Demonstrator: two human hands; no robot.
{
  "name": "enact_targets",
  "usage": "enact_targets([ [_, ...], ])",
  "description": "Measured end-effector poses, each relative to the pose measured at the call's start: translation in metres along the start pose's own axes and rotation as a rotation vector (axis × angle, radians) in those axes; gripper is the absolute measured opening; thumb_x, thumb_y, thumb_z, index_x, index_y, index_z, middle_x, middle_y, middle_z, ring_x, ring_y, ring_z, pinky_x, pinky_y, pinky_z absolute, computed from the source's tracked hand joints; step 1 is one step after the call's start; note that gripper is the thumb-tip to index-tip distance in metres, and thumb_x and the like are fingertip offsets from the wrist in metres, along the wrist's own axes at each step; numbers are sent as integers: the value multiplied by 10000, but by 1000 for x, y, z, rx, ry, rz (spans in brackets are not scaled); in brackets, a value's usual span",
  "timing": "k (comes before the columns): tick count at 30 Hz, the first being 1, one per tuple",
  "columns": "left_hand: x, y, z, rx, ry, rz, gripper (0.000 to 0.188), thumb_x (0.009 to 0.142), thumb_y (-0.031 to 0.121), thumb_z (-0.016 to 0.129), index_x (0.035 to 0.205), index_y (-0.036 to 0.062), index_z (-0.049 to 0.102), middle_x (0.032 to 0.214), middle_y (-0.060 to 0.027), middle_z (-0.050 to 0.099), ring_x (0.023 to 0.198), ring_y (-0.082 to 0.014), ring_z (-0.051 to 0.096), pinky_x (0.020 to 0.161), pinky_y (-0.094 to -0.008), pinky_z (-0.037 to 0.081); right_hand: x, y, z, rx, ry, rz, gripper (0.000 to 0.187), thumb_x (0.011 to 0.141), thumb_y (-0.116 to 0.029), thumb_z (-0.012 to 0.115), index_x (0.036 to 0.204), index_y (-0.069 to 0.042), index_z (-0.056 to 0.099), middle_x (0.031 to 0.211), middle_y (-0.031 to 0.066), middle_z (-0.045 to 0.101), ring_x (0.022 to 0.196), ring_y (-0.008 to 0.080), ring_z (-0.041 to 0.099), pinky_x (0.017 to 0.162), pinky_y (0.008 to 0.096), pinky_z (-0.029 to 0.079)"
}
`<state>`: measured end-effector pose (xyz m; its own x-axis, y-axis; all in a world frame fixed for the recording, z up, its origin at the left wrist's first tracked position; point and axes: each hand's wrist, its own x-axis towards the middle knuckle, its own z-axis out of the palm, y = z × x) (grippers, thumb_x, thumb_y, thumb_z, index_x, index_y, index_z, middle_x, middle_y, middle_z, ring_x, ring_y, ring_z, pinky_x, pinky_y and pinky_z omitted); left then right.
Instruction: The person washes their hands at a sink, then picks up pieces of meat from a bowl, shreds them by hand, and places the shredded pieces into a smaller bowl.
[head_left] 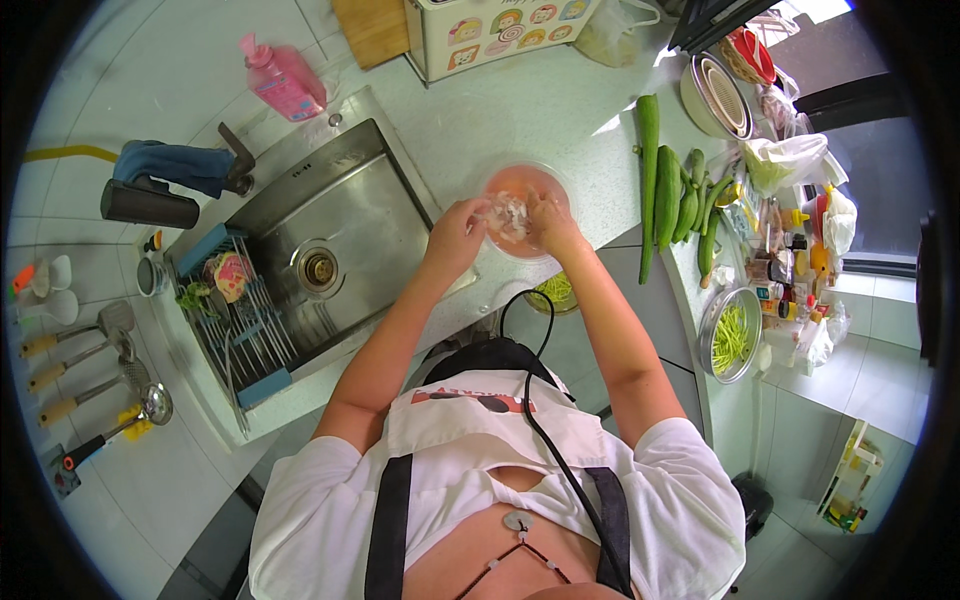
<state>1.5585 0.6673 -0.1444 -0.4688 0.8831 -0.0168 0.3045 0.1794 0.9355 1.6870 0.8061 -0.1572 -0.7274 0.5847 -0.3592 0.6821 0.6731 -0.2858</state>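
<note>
A round pinkish bowl (556,185) stands on the counter near its front edge, with a heap of pale, whitish food pieces (508,216) inside. Their exact kind is too small to tell. My left hand (460,234) is at the bowl's left side, its bent fingertips pinched together at the edge of the pale pieces. Reaching in from the right, my right hand (549,222) has its fingers curled down against the same heap. What lies between the fingers of either hand is partly hidden.
Left is a steel sink (370,190) with a dish rack (245,320). Cucumbers and other long green vegetables (667,195) lie right. A metal bowl of green shreds (731,335) and several bottles (775,268) stand farther right. A pink pump bottle (284,82) is behind the sink.
</note>
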Motion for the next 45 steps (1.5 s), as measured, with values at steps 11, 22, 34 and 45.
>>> enact_targets([
  [11, -2, -2, 7, 15, 130, -13, 279, 770, -27, 520, 1038, 44, 548, 962, -94, 540, 804, -179, 564, 720, -273, 469, 11, 11, 5, 343, 44, -274, 871, 565, -193, 730, 1312, -154, 284, 1149, 159, 502, 1135, 332, 419, 928, 388, 387],
  [22, -1, -6, 9, -7, 165, -36, 256, 773, -13, 533, 1024, 31, 551, 957, -85, 530, 810, -169, 565, 716, -265, 470, 16, 7, -9, 775, -222, -220, 853, 565, -224, 751, 1300, -140, 325, 1191, 116, 481, 1112, 266, 450, 931, 327, 369],
  [34, 1, -12, 11, -103, 162, -111, 257, 779, -13, 524, 1032, 29, 546, 986, -71, 541, 834, -150, 564, 742, -268, 467, 17, -4, -23, 1181, -477, 28, 661, 738, -224, 696, 1276, -106, 330, 1101, 74, 506, 925, 156, 529, 722, 276, 468],
  [45, 2, -16, 17, -167, 264, -152, 229, 772, 24, 537, 1000, 24, 558, 970, -92, 536, 835, -181, 565, 730, -278, 468, 31, 6, 1, 1437, -524, 180, 455, 769, -258, 659, 1139, -67, 476, 989, 64, 574, 846, 146, 579, 619, 244, 496],
])
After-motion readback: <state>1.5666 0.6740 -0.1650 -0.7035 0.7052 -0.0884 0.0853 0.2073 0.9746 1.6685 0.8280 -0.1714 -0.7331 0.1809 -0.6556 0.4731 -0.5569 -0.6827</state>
